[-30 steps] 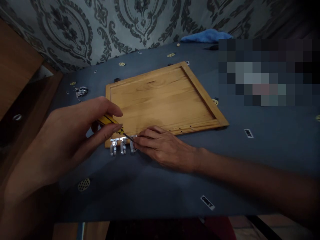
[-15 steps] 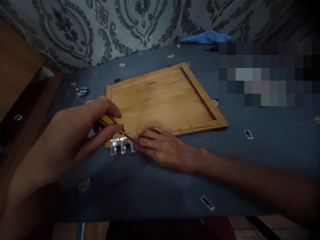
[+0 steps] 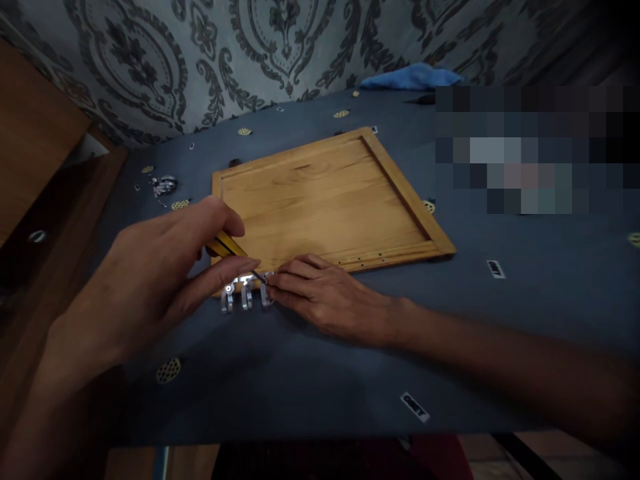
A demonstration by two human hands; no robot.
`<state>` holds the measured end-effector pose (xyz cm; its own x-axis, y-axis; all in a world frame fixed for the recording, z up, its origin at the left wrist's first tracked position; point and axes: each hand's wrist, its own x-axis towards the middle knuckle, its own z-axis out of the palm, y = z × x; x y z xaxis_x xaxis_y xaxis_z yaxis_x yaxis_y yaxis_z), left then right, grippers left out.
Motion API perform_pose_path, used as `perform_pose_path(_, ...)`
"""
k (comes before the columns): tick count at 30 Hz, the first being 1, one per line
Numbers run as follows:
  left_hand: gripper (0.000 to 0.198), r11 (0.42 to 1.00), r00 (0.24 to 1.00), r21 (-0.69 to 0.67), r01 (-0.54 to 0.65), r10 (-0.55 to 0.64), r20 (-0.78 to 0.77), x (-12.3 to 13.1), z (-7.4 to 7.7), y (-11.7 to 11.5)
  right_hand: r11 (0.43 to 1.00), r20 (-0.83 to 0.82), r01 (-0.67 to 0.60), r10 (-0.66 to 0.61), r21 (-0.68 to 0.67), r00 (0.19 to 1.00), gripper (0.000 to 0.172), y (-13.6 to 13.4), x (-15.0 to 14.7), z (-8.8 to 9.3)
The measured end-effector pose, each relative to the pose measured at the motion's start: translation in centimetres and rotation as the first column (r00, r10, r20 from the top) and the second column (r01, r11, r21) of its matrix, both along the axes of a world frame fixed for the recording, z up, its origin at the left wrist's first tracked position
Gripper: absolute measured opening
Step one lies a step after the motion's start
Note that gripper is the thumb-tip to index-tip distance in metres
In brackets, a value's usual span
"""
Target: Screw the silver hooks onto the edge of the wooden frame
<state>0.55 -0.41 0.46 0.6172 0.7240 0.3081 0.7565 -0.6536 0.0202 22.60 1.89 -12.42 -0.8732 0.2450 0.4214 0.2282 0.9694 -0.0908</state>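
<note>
My left hand (image 3: pixel 165 260) grips the yellow handle of a screwdriver (image 3: pixel 226 245) between thumb and curled fingers. The shaft slants down to the right, its tip at the metal hook rack (image 3: pixel 247 295). That rack lies along the near left edge of a framed wooden panel (image 3: pixel 320 200), its curved hooks hanging over the edge. With fingers pressed together, my right hand (image 3: pixel 335 300) holds the rack's right part against the panel beside the screwdriver tip. Its fingertips partly hide the rack there. Small dark holes show along the panel's near edge farther right.
A bunch of metal hooks (image 3: pixel 165 185) lies left of the panel on the dark patterned tablecloth (image 3: pixel 320 393). A blue cloth (image 3: pixel 413 77) rests against the wall at the back. Wooden furniture (image 3: pixel 45 133) stands at the left. The right rear area is pixelated.
My left hand has shifted slightly right and down along the screwdriver, and its thumb now covers the lower handle. The right hand, rack and panel stay in place.
</note>
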Motion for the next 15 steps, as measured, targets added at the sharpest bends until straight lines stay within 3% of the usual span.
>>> perform_pose_path(3, 0.022, 0.999, 1.0, 0.024, -0.022, 0.021, 0.018, 0.12, -0.18, 0.05, 1.0, -0.012, 0.001, -0.001, -0.004, 1.0, 0.034, -0.02, -0.02, -0.02)
perform_pose_path(7, 0.013, 0.999, 1.0, -0.046, -0.015, 0.016, 0.022, -0.08, -0.15, -0.03, 1.0, -0.023, -0.003, 0.003, -0.001, 1.0, 0.035, 0.02, 0.02, -0.04)
perform_pose_path(15, 0.015, 0.996, 0.999, -0.084, -0.018, 0.021, 0.041, -0.21, -0.13, 0.01, 1.0, -0.012, -0.006, 0.007, 0.016, 1.0, 0.034, 0.05, -0.02, -0.21)
